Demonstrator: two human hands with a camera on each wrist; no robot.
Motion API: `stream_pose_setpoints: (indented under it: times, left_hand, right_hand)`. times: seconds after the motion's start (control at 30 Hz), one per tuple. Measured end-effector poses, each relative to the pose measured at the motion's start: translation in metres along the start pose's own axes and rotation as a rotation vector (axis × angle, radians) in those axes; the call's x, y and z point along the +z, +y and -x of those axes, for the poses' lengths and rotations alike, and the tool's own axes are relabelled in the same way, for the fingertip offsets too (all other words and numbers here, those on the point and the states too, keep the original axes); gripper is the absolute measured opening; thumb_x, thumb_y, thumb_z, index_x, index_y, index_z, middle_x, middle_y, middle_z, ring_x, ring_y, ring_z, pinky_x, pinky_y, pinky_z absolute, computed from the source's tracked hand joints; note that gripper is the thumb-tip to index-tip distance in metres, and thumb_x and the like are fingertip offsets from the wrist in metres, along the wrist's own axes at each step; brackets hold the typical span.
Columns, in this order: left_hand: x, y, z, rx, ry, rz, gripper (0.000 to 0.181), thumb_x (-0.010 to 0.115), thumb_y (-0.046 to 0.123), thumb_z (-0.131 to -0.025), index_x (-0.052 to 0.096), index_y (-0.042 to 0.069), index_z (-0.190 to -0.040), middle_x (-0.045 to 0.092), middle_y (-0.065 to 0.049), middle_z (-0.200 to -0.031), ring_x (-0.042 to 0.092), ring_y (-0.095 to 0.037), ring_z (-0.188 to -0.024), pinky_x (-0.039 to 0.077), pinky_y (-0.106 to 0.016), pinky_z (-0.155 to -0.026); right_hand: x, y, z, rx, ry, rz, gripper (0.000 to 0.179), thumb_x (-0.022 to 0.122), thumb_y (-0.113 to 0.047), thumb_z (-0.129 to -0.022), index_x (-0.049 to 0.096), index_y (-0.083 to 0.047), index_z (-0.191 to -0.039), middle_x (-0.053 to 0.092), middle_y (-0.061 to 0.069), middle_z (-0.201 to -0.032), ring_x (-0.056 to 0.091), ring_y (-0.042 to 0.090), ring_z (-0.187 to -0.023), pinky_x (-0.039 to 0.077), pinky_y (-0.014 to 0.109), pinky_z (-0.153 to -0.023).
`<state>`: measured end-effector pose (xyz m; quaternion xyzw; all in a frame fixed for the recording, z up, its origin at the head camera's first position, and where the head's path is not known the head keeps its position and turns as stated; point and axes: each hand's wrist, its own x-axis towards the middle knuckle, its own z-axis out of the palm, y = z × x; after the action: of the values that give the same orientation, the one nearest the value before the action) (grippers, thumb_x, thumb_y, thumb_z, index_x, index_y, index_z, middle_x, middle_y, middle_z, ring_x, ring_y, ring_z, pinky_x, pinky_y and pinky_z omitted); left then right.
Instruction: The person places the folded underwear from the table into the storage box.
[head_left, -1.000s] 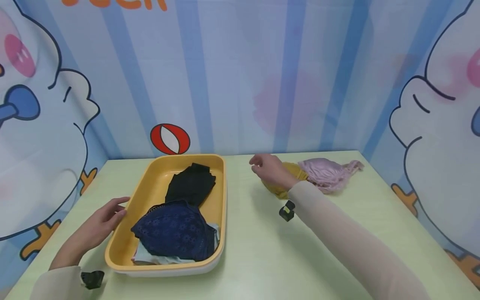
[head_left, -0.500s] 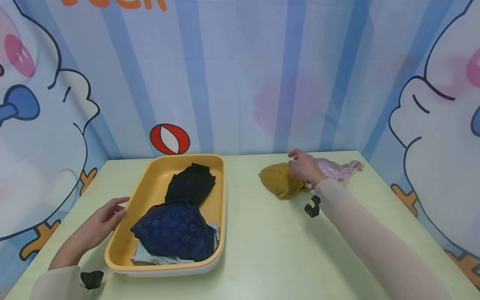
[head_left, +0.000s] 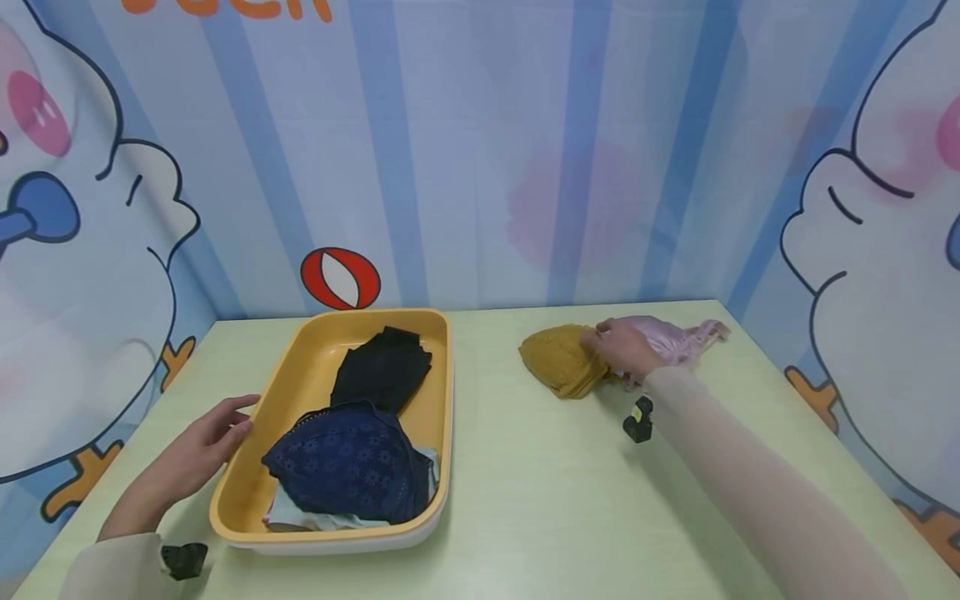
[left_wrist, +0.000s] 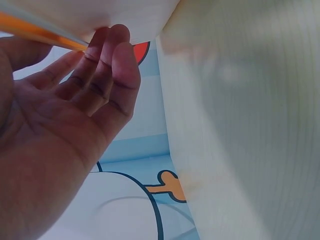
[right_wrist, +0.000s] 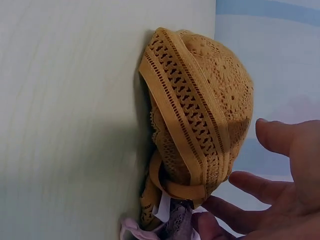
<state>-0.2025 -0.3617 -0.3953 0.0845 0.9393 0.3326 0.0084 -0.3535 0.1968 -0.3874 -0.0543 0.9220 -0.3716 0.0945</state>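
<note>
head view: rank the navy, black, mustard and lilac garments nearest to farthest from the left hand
1. Navy garment: near end of the tray
2. Black garment: toward the tray's far end
3. Mustard garment: on the table, right of the tray
4. Lilac garment: farthest right

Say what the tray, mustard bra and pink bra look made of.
Tray: likely plastic, smooth with a slight gloss; soft highlights on its yellow inside.
Mustard bra: matte lace fabric; regular openwork holes show in the right wrist view. Fibre unclear.
Pink bra: perhaps satin-like cloth; soft sheen and folds. Partly hidden, so less sure.
</note>
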Motion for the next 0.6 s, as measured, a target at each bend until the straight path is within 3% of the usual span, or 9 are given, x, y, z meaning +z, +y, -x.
stream_pose_setpoints:
  times: [0.07,0.2,0.3,0.37,0.6]
  left_hand:
    - [0.000,0.000,0.000,0.001,0.001,-0.004,0.047,0.039,0.027,-0.104,0.033,-0.003,-0.140,0.056,-0.021,-0.111,0.059,-0.032,-0.095,0.052,-0.041,-0.072]
    - [0.000,0.000,0.001,-0.002,0.004,-0.003,0.047,0.039,0.026,-0.104,0.032,-0.003,-0.140,0.056,-0.021,-0.111,0.059,-0.033,-0.096,0.053,-0.043,-0.073]
    - [0.000,0.000,0.001,0.001,0.006,0.003,0.047,0.039,0.025,-0.104,0.032,-0.003,-0.141,0.056,-0.021,-0.112,0.059,-0.034,-0.097,0.053,-0.044,-0.074]
    - [0.001,0.000,0.001,0.003,0.006,0.005,0.047,0.039,0.025,-0.104,0.032,-0.003,-0.141,0.056,-0.021,-0.112,0.059,-0.034,-0.097,0.053,-0.044,-0.074]
    - [0.001,0.000,0.001,-0.007,0.008,-0.006,0.048,0.039,0.026,-0.104,0.032,-0.003,-0.141,0.056,-0.021,-0.111,0.059,-0.033,-0.096,0.053,-0.044,-0.074]
  right_hand:
    - [0.001,0.001,0.000,-0.012,-0.001,0.018,0.066,0.047,-0.041,-0.096,0.032,0.004,-0.143,0.040,0.027,-0.137,0.050,0.039,-0.105,0.053,0.048,-0.059]
    - [0.004,-0.002,-0.001,-0.051,0.000,0.077,0.063,0.050,-0.040,-0.095,0.039,0.005,-0.138,0.047,0.027,-0.130,0.051,0.037,-0.109,0.053,0.046,-0.072]
    - [0.007,-0.006,0.001,-0.086,-0.016,0.108,0.062,0.054,-0.039,-0.095,0.041,0.007,-0.135,0.052,0.026,-0.123,0.055,0.033,-0.103,0.050,0.042,-0.080]
    - [0.009,-0.008,0.002,-0.088,-0.038,0.107,0.063,0.056,-0.040,-0.094,0.042,0.006,-0.134,0.055,0.024,-0.119,0.056,0.029,-0.096,0.049,0.041,-0.079]
    - [0.018,-0.007,0.002,-0.079,-0.105,0.103,0.074,0.055,-0.050,-0.092,0.038,0.007,-0.135,0.047,0.026,-0.128,0.053,0.032,-0.102,0.046,0.045,-0.085]
